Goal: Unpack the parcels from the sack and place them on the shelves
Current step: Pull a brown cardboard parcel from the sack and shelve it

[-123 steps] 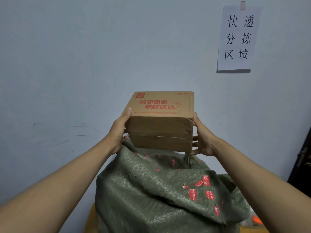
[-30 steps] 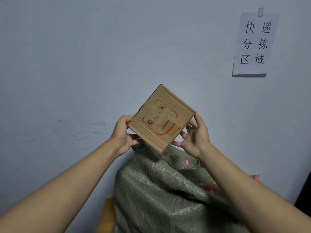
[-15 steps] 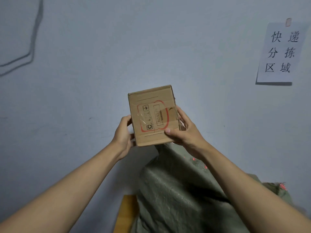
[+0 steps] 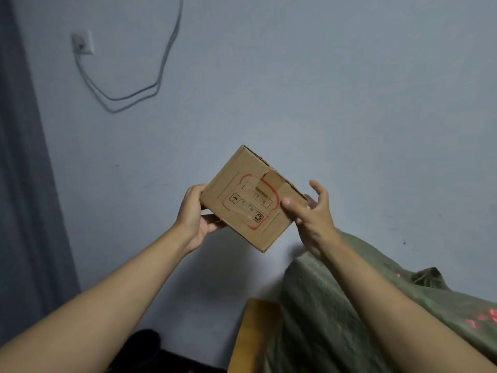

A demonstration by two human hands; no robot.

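Blue-grey wall point(image 4: 322, 76) fills most of the view, with a white socket point(image 4: 82, 42) and a hanging cable point(image 4: 126, 98) at 10 o'clock. At 5 o'clock sits the big green sack point(image 4: 349, 319); its side is all that shows, so what is inside cannot be seen. A bit of wooden table point(image 4: 250, 332) peeks out beside it.

In the middle is the brown box point(image 4: 248, 200), tilted, out of the sack and up in the air. No shelf is in view.

On the box's 9 o'clock side, the left hand point(image 4: 192, 214) has its grip curled round the corner. On the 3 o'clock side, the right hand point(image 4: 312, 211) has its thumb on the printed face, its other fingers spread loose.

I think the right fingers should wrap the box before carrying it, so it does not slip.
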